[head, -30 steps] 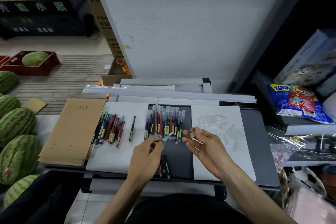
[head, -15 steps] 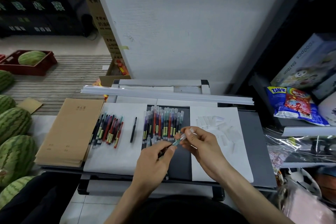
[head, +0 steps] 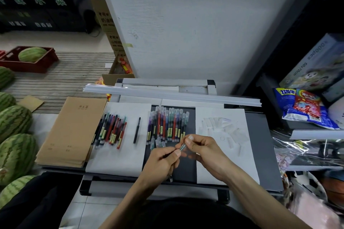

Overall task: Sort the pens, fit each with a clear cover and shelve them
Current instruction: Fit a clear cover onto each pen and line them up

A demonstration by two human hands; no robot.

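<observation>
My left hand (head: 163, 161) grips a pen (head: 170, 173) by its barrel, its tail pointing down toward me. My right hand (head: 201, 147) pinches a clear cover (head: 183, 146) over the pen's tip, and the two hands nearly touch. Behind them a row of capped pens (head: 168, 126) lies on the dark tray (head: 264, 154). Uncapped coloured pens (head: 111, 130) lie grouped on the left white sheet (head: 119, 158), with a single black pen (head: 136, 130) beside them. Loose clear covers (head: 221, 128) are scattered on the right white sheet.
A stack of brown notebooks (head: 72, 130) lies left of the pens. Watermelons (head: 14, 135) line the floor at far left. White rails (head: 173, 93) cross the tray's far edge. Snack bags (head: 305, 109) and boxes fill shelves on the right.
The hands came together. The right hand brought a clear cover to the tip of the pen held by the left hand, and it now sits over the tip.
</observation>
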